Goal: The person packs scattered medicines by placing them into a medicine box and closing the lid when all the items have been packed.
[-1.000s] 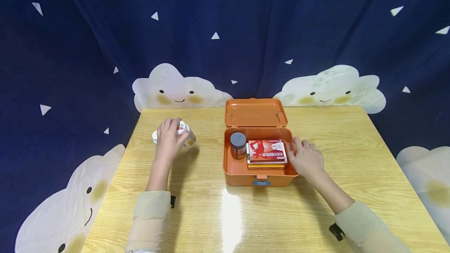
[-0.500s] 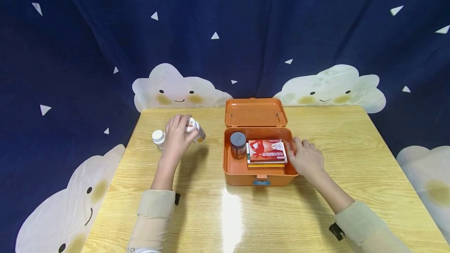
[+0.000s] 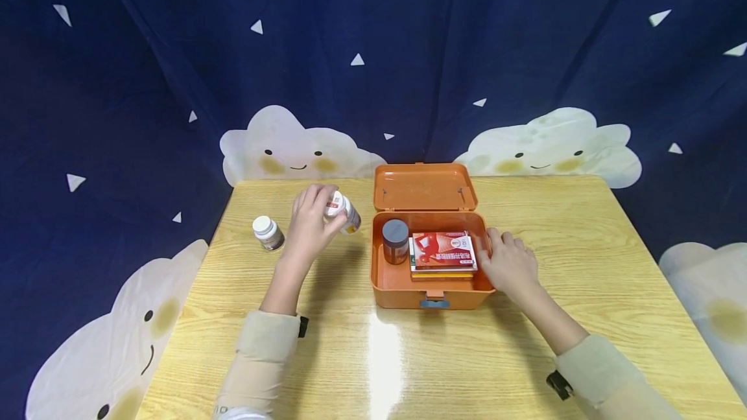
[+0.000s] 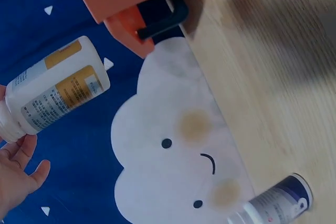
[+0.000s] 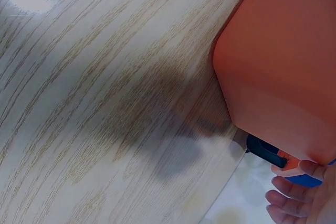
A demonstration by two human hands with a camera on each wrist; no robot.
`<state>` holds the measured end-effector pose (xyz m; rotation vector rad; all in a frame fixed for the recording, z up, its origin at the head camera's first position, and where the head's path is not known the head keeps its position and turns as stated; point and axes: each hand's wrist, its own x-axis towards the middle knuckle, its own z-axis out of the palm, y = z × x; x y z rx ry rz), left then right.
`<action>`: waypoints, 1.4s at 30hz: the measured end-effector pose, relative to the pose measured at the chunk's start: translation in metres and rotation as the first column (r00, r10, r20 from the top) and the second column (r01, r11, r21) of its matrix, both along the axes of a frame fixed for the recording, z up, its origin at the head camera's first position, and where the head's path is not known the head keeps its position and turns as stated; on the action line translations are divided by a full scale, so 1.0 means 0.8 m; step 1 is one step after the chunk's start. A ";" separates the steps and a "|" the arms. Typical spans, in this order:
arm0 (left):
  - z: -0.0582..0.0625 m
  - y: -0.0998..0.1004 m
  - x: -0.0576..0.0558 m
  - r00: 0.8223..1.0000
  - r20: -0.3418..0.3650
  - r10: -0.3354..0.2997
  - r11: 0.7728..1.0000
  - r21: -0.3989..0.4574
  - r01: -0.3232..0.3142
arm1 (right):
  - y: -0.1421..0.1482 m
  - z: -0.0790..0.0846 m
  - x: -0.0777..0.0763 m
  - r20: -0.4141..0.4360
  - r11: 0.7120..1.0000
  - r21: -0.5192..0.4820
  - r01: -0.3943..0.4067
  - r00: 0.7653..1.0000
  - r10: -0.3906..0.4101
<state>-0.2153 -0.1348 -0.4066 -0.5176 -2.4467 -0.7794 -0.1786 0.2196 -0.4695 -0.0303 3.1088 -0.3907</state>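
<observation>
My left hand [image 3: 309,225] grips a white pill bottle [image 3: 353,218] by its cap end, raised over the table and tilted, left of the orange plastic box. In the left wrist view the bottle [image 4: 65,85] shows gold and white labels. My right hand [image 3: 512,266] holds the right wall of the box [image 3: 397,299], thumb over the rim. The box stands with its lid [image 3: 423,188] tipped back. Inside it are a brown jar [image 3: 395,253] with a grey cap and a stack of medicine boxes [image 3: 443,250], a red one on top.
A smaller white-capped bottle [image 3: 269,234] stands on the wooden table [image 3: 554,225], to the left of my left hand. The box has a blue-grey front latch [image 3: 434,304]. Behind the table hangs a dark blue curtain [image 3: 408,50] with white clouds.
My left hand has carried the white pill bottle to the right, toward the box, uncovering the smaller bottle behind it. The right hand and the box have stayed put.
</observation>
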 end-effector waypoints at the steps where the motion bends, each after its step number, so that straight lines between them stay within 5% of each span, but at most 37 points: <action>1: 0.001 0.003 0.000 1.000 -0.004 -0.011 1.000 -0.003 0.011 | 0.000 0.000 0.000 -0.002 1.000 0.000 0.001 1.000 -0.001; 16: 0.011 0.040 0.007 0.991 0.006 -0.131 0.991 -0.028 0.131 | 0.000 0.001 0.001 0.013 1.000 -0.007 -0.001 1.000 0.001; 42: -0.003 0.072 0.021 0.960 0.045 -0.277 0.948 -0.152 0.280 | -0.001 0.003 0.002 -0.006 1.000 -0.012 0.004 1.000 -0.004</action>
